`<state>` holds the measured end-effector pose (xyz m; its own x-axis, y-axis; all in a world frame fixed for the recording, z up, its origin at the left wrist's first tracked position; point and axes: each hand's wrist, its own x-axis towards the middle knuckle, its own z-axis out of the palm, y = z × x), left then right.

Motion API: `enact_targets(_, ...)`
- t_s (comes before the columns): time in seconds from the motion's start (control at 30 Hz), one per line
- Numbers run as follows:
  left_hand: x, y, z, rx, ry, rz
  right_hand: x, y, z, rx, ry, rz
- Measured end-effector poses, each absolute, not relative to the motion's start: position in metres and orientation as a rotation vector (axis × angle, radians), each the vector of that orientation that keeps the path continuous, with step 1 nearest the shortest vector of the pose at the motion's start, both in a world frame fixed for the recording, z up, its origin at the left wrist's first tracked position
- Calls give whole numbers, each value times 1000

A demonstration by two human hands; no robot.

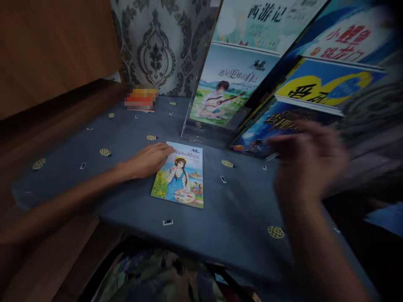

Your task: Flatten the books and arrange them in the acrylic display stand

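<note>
A picture book with a painted figure in a yellow hat and blue overalls lies flat on the table cover. My left hand is at its upper left edge, fingers stretched out with the tips on the cover. On the right, my right hand is raised and blurred by motion. Its fingers look apart and I see nothing in them. Behind that hand, a dark blue book with gold lettering stands in the display rack, partly hidden by the fingers.
The clear display rack also holds a guitar-player book, a yellow and blue book and others above. A pixelated orange and red item lies near the wall. Wooden panelling rises at left; the grey-blue table cover has pineapple prints.
</note>
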<state>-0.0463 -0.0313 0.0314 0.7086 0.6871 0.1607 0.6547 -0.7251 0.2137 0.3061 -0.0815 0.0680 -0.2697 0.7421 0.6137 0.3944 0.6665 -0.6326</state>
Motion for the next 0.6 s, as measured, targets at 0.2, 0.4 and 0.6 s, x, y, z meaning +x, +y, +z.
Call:
enact_targets(0.2, -59, 16, -4, 2691, 1122, 380, 155, -117, 18, -705, -2414, 514)
enact_targets(0.4, -60, 18, -12, 2713, 1079, 482, 125, -113, 14, -572, -2791, 594)
enact_targets(0.6, -61, 19, -13, 2686, 1085, 500, 150, -73, 7, -801, -2690, 556)
